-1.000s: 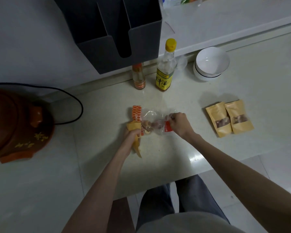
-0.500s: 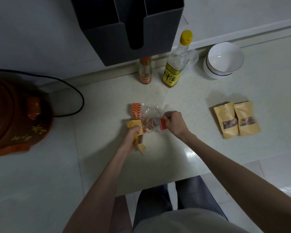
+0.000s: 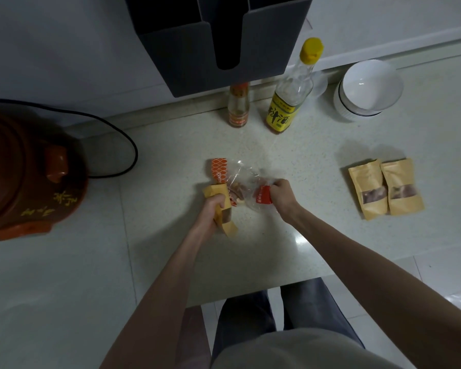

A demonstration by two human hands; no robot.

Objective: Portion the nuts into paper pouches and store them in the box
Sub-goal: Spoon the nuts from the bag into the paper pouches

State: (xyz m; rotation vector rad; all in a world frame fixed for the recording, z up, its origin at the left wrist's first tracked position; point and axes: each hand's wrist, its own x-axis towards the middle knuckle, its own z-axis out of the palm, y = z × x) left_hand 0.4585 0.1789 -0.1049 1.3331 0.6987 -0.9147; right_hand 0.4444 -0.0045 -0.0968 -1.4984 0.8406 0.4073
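You're mid-pour: your left hand [image 3: 213, 209] wraps its grip round the paper pouch [image 3: 218, 198], your right hand [image 3: 282, 194] pinches the clear nut bag [image 3: 248, 182] above the bench [image 3: 290, 145], so next tip nuts steadily into the mouth.

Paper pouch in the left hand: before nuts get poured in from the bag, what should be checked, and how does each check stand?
1. Left hand grips paper pouch: ok.
2. Right hand pinches nut bag: ok.
3. Pouch mouth open: cannot tell.
4. Bag opening over pouch mouth: cannot tell.
5. Nuts left in bag: ok.
6. Two filled pouches lie clear, to the right: ok.
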